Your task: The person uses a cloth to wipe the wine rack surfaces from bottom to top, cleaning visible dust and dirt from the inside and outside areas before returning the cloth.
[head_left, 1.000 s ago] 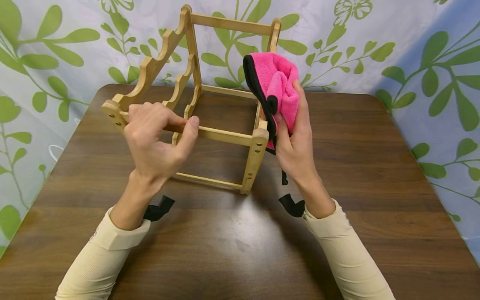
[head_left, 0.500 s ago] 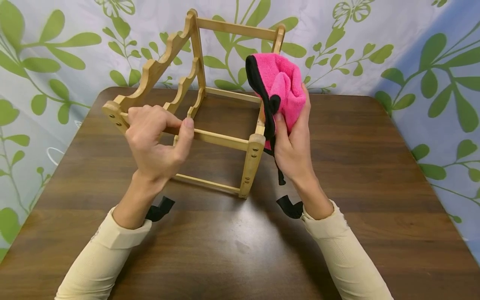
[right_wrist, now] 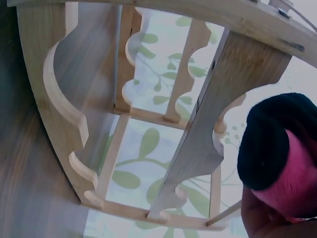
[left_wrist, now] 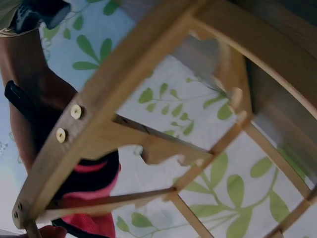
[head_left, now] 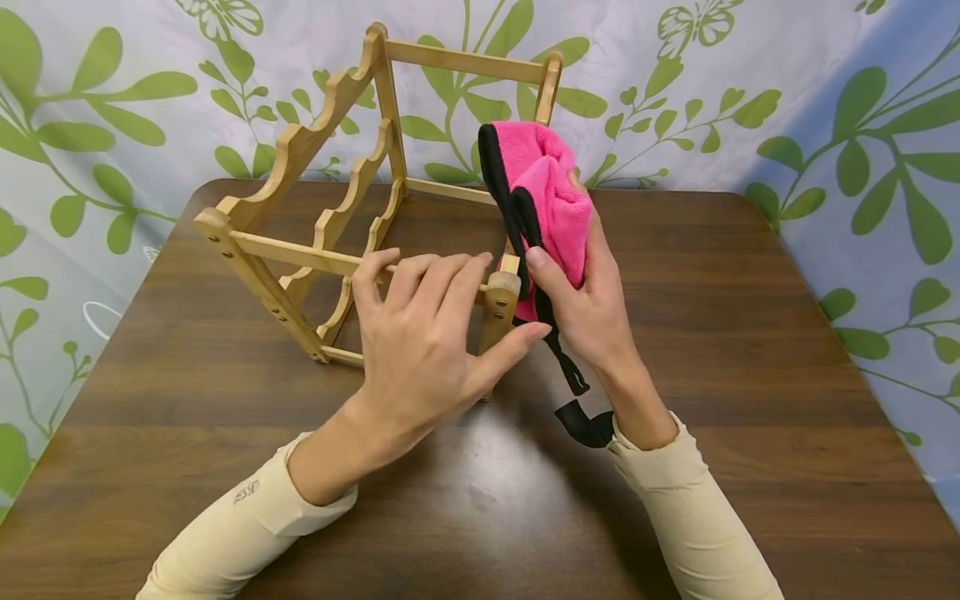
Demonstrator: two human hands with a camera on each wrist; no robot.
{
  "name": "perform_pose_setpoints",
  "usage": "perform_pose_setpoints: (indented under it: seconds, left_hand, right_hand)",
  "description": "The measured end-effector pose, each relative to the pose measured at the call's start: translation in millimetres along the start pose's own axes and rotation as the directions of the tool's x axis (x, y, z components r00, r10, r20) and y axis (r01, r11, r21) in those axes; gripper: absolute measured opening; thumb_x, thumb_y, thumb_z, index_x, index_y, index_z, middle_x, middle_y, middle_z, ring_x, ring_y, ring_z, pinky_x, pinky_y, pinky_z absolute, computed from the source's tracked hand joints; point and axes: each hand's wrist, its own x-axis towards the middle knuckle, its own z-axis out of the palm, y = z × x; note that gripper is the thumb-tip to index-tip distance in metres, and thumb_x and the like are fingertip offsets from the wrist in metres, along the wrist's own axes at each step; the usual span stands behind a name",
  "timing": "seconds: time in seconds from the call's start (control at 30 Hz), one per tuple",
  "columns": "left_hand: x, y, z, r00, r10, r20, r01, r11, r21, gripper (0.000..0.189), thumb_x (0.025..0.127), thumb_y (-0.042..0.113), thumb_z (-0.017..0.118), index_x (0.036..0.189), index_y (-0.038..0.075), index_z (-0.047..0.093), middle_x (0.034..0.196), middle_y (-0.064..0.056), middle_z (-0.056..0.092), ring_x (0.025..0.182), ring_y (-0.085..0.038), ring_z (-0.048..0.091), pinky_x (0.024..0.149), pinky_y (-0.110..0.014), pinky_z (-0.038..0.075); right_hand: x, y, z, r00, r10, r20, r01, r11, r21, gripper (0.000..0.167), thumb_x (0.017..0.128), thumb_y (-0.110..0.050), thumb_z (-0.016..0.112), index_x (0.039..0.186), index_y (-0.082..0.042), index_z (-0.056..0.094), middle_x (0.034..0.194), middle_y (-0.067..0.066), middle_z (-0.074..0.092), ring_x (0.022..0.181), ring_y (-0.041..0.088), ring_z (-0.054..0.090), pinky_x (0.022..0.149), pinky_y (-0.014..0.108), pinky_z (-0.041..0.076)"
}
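A wooden rack (head_left: 292, 252) with scalloped rails stands on the brown table. In the head view my left hand (head_left: 423, 337) lies over its front top bar near the right corner, fingers spread and thumb pointing right. My right hand (head_left: 596, 304) grips a bunched pink plush cloth (head_left: 555, 196) with black edging, held against the rack's right side. A black strap (head_left: 567, 367) dangles below it. The left wrist view shows the rack's frame (left_wrist: 130, 69) close up, with part of the cloth (left_wrist: 96, 218) behind. In the right wrist view, the cloth (right_wrist: 292, 173) is at the right edge.
The brown tabletop (head_left: 750, 350) spreads around the rack. Behind it hangs a white curtain (head_left: 720, 108) with green leaves. A black wrist mount (head_left: 585, 425) sits at the right sleeve. A thin white cable (head_left: 97, 317) loops beyond the table's left edge.
My left hand has let go of the left part of the front top bar and moved right, its fingers now spread. The right hand still holds the cloth, slightly lower.
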Motion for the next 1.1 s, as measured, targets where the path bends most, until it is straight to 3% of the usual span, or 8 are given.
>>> perform_pose_setpoints:
  seconds: [0.13, 0.27, 0.4, 0.53, 0.73, 1.1]
  left_hand:
    - [0.7, 0.7, 7.5, 0.999, -0.026, -0.038, 0.023, 0.996, -0.085, 0.049, 0.086, 0.052, 0.072, 0.090, 0.003, 0.067, 0.079, -0.008, 0.063, 0.081, -0.028, 0.054, 0.092, -0.056, 0.027]
    - [0.7, -5.9, 16.3, 0.990, -0.017, -0.142, -0.011, 0.980, -0.199, 0.035, 0.079, 0.031, 0.084, 0.081, 0.004, 0.061, 0.069, -0.006, 0.054, 0.071, -0.027, 0.047, 0.086, -0.055, 0.025]
    - [1.6, -10.4, 18.6, 0.976, -0.007, -0.219, -0.049, 0.967, -0.249, 0.031, 0.076, 0.025, 0.084, 0.076, 0.004, 0.061, 0.065, -0.005, 0.052, 0.067, -0.027, 0.045, 0.081, -0.052, 0.025]
    - [2.2, -14.5, 17.9, 0.965, -0.005, -0.263, -0.070, 0.958, -0.277, 0.030, 0.075, 0.025, 0.082, 0.072, 0.005, 0.060, 0.063, -0.004, 0.051, 0.065, -0.026, 0.044, 0.079, -0.051, 0.025]
    - [2.2, -20.7, 17.9, 0.955, -0.014, -0.296, -0.082, 0.946, -0.313, 0.027, 0.075, 0.025, 0.078, 0.070, 0.006, 0.060, 0.061, -0.004, 0.052, 0.063, -0.026, 0.043, 0.080, -0.051, 0.025]
    - [1.9, -32.1, 17.5, 0.944, -0.040, -0.328, -0.099, 0.914, -0.394, 0.031, 0.076, 0.031, 0.073, 0.064, 0.007, 0.059, 0.057, -0.002, 0.052, 0.061, -0.024, 0.045, 0.081, -0.048, 0.024]
  right_hand:
    - [1.3, 0, 4, 1.000, -0.028, -0.013, 0.028, 1.000, 0.004, 0.063, 0.096, -0.004, 0.059, 0.153, -0.014, 0.033, 0.135, 0.004, 0.049, 0.118, 0.027, 0.048, 0.091, 0.036, 0.049]
    - [5.2, 2, 9, 0.999, -0.045, -0.008, 0.045, 0.999, 0.008, 0.061, 0.099, -0.003, 0.054, 0.153, -0.011, 0.027, 0.139, 0.005, 0.044, 0.123, 0.025, 0.046, 0.101, 0.038, 0.044]
    - [9.3, 2, 13, 0.999, -0.050, -0.021, 0.050, 0.998, -0.027, 0.059, 0.100, -0.004, 0.051, 0.152, -0.008, 0.023, 0.140, 0.007, 0.042, 0.123, 0.022, 0.046, 0.106, 0.038, 0.037]
    - [10.9, 2, 15, 0.998, -0.059, -0.022, 0.058, 0.997, -0.041, 0.061, 0.100, -0.005, 0.052, 0.153, -0.009, 0.022, 0.138, 0.007, 0.043, 0.118, 0.022, 0.049, 0.102, 0.039, 0.041]
    - [12.5, 2, 15, 0.996, -0.079, -0.034, 0.076, 0.994, -0.074, 0.056, 0.100, -0.009, 0.053, 0.150, -0.009, 0.027, 0.132, 0.006, 0.047, 0.111, 0.023, 0.053, 0.094, 0.038, 0.046]
    - [13.1, 0, 14, 0.995, -0.049, -0.083, 0.045, 0.998, -0.052, 0.047, 0.099, -0.006, 0.054, 0.141, -0.003, 0.033, 0.128, 0.011, 0.051, 0.112, 0.024, 0.055, 0.095, 0.039, 0.048]
